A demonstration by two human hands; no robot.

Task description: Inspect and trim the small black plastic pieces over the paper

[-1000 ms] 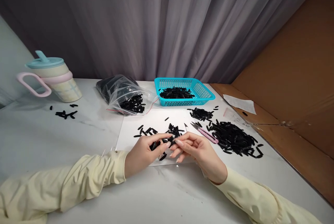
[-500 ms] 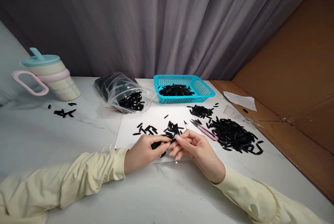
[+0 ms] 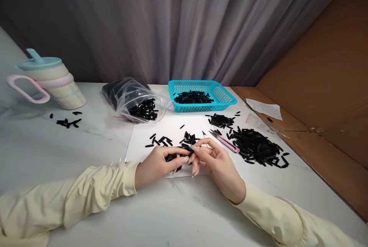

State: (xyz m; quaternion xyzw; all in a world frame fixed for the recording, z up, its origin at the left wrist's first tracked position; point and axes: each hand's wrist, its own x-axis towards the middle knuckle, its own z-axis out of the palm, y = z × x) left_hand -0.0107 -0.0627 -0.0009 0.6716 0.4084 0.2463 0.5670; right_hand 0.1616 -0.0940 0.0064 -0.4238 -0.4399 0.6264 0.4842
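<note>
My left hand (image 3: 158, 164) and my right hand (image 3: 217, 162) meet over a white sheet (image 3: 138, 135). Thumb and index finger of the left pinch a small, narrow black piece (image 3: 191, 153), mostly hidden by fingertips. The right thumb and forefinger close on its other end, with the remaining right fingers curled below. Loose black pieces (image 3: 189, 138) of the same elongated shape lie just beyond and under the hands. To the right of my right hand rest pink-handled thread snips (image 3: 228, 144), blades pointing away, beside a thin pointed tool (image 3: 204, 134).
A large heap of black pieces (image 3: 255, 147) and a smaller one (image 3: 221, 120) lie at right. Behind stand a blue basket (image 3: 221, 107) and an open zip bag (image 3: 123, 103), both holding black pieces. A lidded cup (image 3: 67, 95) is far left; a paper slip (image 3: 264, 109) lies right.
The whole view has shifted slightly. Both hands stay together at the small black piece, and the right fingers have curled in a little more.
</note>
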